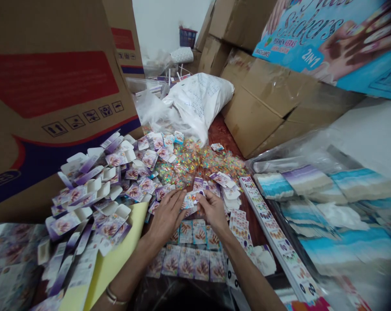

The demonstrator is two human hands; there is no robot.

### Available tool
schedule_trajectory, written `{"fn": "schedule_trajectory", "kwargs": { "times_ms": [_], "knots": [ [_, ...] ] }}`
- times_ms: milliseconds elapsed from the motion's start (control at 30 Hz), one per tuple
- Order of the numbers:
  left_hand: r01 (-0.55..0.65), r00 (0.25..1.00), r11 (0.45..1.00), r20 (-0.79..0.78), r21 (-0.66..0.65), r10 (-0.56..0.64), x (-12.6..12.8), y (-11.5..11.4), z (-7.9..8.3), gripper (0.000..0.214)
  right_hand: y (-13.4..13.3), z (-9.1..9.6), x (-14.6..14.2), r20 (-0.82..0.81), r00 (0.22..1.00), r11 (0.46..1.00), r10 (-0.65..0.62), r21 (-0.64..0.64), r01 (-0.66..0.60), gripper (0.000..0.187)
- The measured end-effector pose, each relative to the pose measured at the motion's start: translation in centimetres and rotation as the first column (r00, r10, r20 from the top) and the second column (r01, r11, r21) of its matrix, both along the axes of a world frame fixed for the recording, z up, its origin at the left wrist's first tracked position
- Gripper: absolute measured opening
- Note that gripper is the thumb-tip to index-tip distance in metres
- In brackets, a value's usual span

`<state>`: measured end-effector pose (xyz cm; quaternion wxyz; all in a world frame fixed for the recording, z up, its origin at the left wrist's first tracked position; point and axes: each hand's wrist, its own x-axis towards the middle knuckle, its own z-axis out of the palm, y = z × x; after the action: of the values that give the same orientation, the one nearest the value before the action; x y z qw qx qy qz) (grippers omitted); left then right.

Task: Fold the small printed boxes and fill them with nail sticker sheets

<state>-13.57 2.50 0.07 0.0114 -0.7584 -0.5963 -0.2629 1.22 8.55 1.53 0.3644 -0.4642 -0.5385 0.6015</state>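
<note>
My left hand and my right hand meet over a small printed nail sticker card, and the fingertips of both press on it. Below them, rows of similar cards lie flat. A heap of white and purple folded card packets spreads to the left, resting partly on a yellow sheet. Just beyond my fingers lies a scattered mound of tiny multicoloured pieces. To the right, a long strip of printed sticker sheets runs towards me.
Large cardboard cartons stand at the back and left. A white sack slumps behind the heap. Plastic-wrapped blue and purple printed sheets fill the right side. A "Nail Stickers" box sits high on the right.
</note>
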Motion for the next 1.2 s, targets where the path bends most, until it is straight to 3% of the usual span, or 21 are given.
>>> {"fn": "schedule_trajectory", "kwargs": {
  "times_ms": [167, 333, 533, 667, 733, 767, 867, 933, 1000, 1100, 1200],
  "knots": [
    [-0.076, 0.993, 0.996, -0.085, 0.056, 0.081, 0.5, 0.1, 0.1, 0.045, -0.9, -0.3, 0.1, 0.023, 0.999, 0.999, -0.023, 0.045, 0.022, 0.027],
    [-0.046, 0.997, 0.995, -0.058, 0.089, 0.052, 0.9, -0.3, -0.6, 0.045, -1.8, 0.0, 0.5, 0.190, 0.981, 0.960, 0.027, 0.267, -0.078, 0.019],
    [-0.074, 0.997, 0.990, -0.021, 0.116, 0.077, 1.7, -0.6, -0.3, 0.054, -2.0, -0.3, -0.4, 0.009, 0.995, 0.995, -0.097, -0.011, 0.097, 0.026],
    [-0.098, 0.995, 0.990, 0.017, 0.097, 0.097, 1.7, -0.9, 0.2, 0.055, -2.0, 0.1, -0.3, 0.120, 0.991, 0.994, 0.052, 0.092, -0.063, 0.029],
    [-0.105, 0.994, 0.990, 0.051, 0.091, 0.101, 1.9, -1.2, 0.5, 0.055, -2.3, 0.7, 0.1, 0.256, 0.961, 0.949, 0.102, 0.264, -0.171, 0.028],
    [-0.110, 0.991, 0.990, 0.079, 0.086, 0.103, 2.0, -1.4, 0.6, 0.054, -2.6, 1.0, 0.3, 0.317, 0.945, 0.901, 0.081, 0.382, -0.205, 0.028],
    [-0.120, 0.974, 0.991, 0.199, 0.055, 0.107, 2.9, -1.9, 1.4, 0.054, -3.8, 1.4, 0.9, 0.379, 0.918, 0.665, -0.116, 0.716, -0.211, 0.033],
    [-0.116, 0.954, 0.993, 0.283, 0.036, 0.101, 3.6, -2.2, 1.8, 0.055, -4.5, 1.2, 1.2, 0.329, 0.913, 0.547, -0.242, 0.823, -0.151, 0.039],
    [-0.117, 0.929, 0.993, 0.357, 0.028, 0.100, 4.2, -2.5, 2.2, 0.057, -5.1, 1.0, 1.6, 0.258, 0.912, 0.512, -0.319, 0.857, -0.063, 0.044],
    [-0.129, 0.888, 0.992, 0.447, 0.009, 0.111, 4.7, -2.8, 2.3, 0.056, -5.6, 0.6, 2.3, 0.151, 0.918, 0.513, -0.366, 0.856, 0.063, 0.047],
    [-0.134, 0.855, 0.991, 0.503, -0.021, 0.126, 5.0, -3.0, 2.0, 0.053, -5.8, 0.4, 2.4, 0.132, 0.930, 0.517, -0.343, 0.853, 0.070, 0.047]
  ]
}}
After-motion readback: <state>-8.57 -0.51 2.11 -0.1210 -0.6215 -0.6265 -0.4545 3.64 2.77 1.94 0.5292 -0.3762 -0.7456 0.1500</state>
